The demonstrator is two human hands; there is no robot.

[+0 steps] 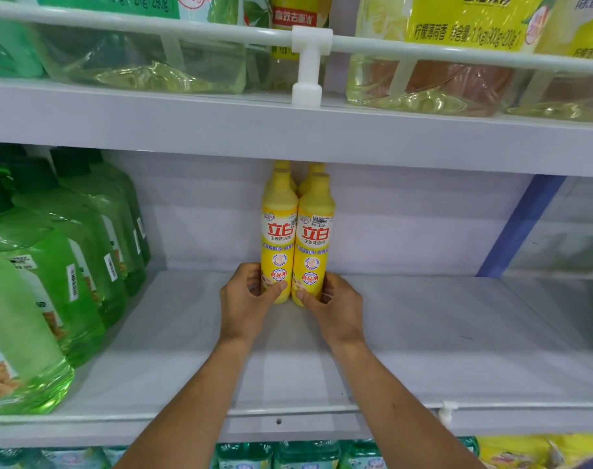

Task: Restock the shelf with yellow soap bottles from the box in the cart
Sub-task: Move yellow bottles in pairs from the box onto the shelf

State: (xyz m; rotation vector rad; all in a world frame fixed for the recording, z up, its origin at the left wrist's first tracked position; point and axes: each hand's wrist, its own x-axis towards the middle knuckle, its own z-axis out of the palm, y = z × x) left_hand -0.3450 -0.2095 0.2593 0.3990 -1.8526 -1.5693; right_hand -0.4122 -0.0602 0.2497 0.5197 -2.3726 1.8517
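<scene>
Nearest the camera, the left forearm (186, 401) and the right forearm (400, 411) rise from 6 o'clock and converge toward the middle of the view. Under them, along the bottom edge, the tops of teal bottles (288, 455) show at 6 o'clock and yellow packs (531, 448) at 5 o'clock, both on a lower tier.

The arms cross the front lip of the pale shelf (457, 350), where a small white clip (446, 412) sits at 5 o'clock.

At the centre, the left hand (246, 301) grips the base of the left yellow soap bottle (278, 238), fingers curled round its side and thumb laid across the label. The right hand (335, 308) grips the base of the right yellow soap bottle (314, 238) the same way. Both bottles stand upright on the shelf, touching side by side, with their red-lettered labels facing the camera. Just behind them, two more yellow bottles (317, 167) show only their caps and shoulders.

At 9 o'clock, a row of green bottles (68, 258) fills the left end of the shelf, well apart from the yellow ones. At 3 o'clock, a blue upright (521, 225) slants against the pale back wall.

At 12 o'clock, the upper shelf (288, 130) spans the view, fronted by a white rail (153, 25) held on a white T-bracket (309, 62). Behind the rail, a clear greenish refill pouch (146, 62) sits at 11 o'clock and a yellow refill pouch (440, 72) at 1 o'clock.
</scene>
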